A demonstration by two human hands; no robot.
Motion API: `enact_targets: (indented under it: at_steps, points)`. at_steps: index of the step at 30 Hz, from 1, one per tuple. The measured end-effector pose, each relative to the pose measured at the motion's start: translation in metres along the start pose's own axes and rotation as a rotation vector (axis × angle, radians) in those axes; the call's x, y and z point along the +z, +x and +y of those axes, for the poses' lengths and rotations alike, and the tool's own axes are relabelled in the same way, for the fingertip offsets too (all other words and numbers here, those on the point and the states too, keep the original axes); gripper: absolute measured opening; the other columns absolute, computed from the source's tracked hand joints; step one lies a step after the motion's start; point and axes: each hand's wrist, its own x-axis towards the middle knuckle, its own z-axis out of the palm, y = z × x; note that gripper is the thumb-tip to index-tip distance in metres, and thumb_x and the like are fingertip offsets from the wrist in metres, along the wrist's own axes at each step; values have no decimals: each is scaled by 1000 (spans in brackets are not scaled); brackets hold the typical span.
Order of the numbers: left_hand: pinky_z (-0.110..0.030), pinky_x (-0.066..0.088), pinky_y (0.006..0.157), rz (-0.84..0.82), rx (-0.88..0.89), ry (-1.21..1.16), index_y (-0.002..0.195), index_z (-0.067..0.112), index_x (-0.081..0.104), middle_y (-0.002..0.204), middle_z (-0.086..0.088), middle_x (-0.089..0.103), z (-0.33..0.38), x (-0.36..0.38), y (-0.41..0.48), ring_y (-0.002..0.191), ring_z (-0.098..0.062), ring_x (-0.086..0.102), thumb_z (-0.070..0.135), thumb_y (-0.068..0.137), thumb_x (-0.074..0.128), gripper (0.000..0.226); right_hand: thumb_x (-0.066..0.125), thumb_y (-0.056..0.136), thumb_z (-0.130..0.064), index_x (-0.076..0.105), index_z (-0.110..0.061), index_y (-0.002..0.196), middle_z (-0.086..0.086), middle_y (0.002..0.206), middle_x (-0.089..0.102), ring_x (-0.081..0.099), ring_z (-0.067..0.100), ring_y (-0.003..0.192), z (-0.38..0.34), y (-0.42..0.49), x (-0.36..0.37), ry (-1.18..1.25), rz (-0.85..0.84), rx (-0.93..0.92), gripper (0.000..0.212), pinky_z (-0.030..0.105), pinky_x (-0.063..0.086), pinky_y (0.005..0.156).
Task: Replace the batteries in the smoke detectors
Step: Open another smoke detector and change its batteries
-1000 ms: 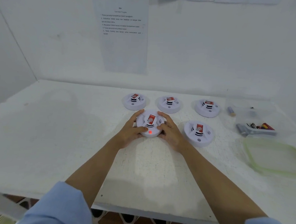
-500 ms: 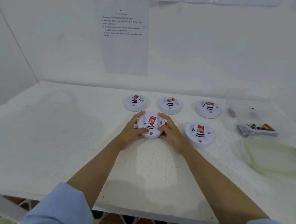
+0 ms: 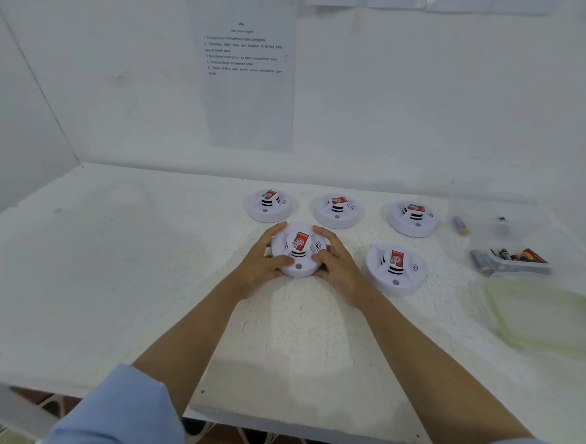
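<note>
As the person faces the white bench (image 3: 110, 262), both hands are on one smoke detector (image 3: 296, 256), which sits flat on the bench at mid-depth, roughly centre. The left hand (image 3: 265, 264) grasps its left rim, fingers curled round the far side, thumb on the near top edge next to the grey button. The right hand (image 3: 338, 269) grasps the right rim the same way, fingers wrapped toward the far edge, thumb bent in over the top. The detector is face up, with a red label on the raised middle and dark vent slots below it.

Four more detectors, none touched. In the far row of three are the far-left detector (image 3: 268, 205), far-middle detector (image 3: 337, 210) and far-right detector (image 3: 412, 218). The near-right detector (image 3: 394, 267) sits near the right hand, apart from it. All are face up, red labels showing.

At the right end of the bench, a clear tub (image 3: 522, 268) holds a jumble of batteries (image 3: 529, 255) in red, black and grey. A single battery (image 3: 460, 225) lies farther back, maybe inside another clear container; the edges are too faint to tell. Nearer than the tub, a clear lid (image 3: 546, 316) with a pale green rim lies flat.

A printed sheet (image 3: 240, 71) hangs on the white wall behind the bench, text too small to read. Light blue sleeves (image 3: 118, 413) cover both upper arms at the near edge of view.
</note>
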Motion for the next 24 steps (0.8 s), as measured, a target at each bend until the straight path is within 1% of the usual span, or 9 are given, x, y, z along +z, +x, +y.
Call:
enact_targets:
  at_steps: [3, 5, 9, 13, 15, 19, 21, 24]
  points:
    - [-22, 57, 69, 8, 6, 4, 129, 32, 38, 115, 12, 50, 0, 1, 0, 101, -9, 56, -4, 86, 56, 59, 41, 94, -3, 43, -29, 124, 9, 134, 49, 52, 26, 118, 1, 0, -1, 5, -9, 0, 40, 42, 49, 95]
    - [-22, 57, 69, 10, 6, 8, 130, 32, 38, 116, 11, 50, 0, 1, 0, 101, -10, 56, -4, 86, 56, 59, 41, 94, -3, 43, -30, 123, 8, 132, 50, 53, 24, 116, 0, 0, -1, 9, -9, 1, 40, 41, 49, 94]
    - [-25, 57, 75, 13, 8, 23, 129, 33, 38, 121, 6, 49, -1, 1, 1, 104, -11, 55, -2, 86, 58, 59, 41, 94, -3, 43, -31, 123, 8, 130, 51, 53, 23, 115, 1, 0, -1, 4, -4, 0, 40, 40, 50, 94]
    - [-27, 57, 79, 15, 16, 42, 130, 34, 38, 128, 3, 46, -2, 0, 1, 107, -12, 54, -1, 86, 58, 60, 41, 93, -3, 43, -32, 122, 7, 128, 52, 53, 24, 116, 1, 1, -1, -4, -2, 1, 41, 43, 48, 97]
    - [-28, 57, 79, 18, 17, 41, 129, 34, 38, 129, 3, 45, -2, 0, 1, 110, -15, 53, -1, 86, 58, 59, 42, 93, -4, 44, -33, 121, 6, 129, 52, 53, 24, 116, 1, 1, -1, -5, -3, 3, 40, 44, 48, 97]
    - [-34, 54, 85, 22, 14, 50, 129, 35, 38, 129, 3, 45, -3, 0, 2, 117, -22, 49, 0, 86, 58, 59, 41, 94, -4, 43, -32, 123, 7, 131, 51, 52, 24, 117, 1, 1, -2, -4, -9, 1, 41, 41, 49, 95]
    - [-35, 54, 86, 23, 10, 46, 129, 35, 39, 127, 3, 46, -4, -1, 2, 115, -21, 51, 0, 86, 58, 59, 42, 94, -4, 43, -31, 124, 8, 131, 50, 53, 25, 118, 1, 1, -2, -6, -7, -1, 41, 41, 49, 95]
    - [-31, 56, 81, 22, 14, 48, 128, 36, 40, 122, 6, 49, -4, -1, 3, 109, -14, 54, -1, 86, 58, 59, 42, 94, -4, 43, -31, 124, 8, 132, 51, 53, 25, 118, 2, 2, -2, -6, -7, -1, 41, 40, 49, 94]
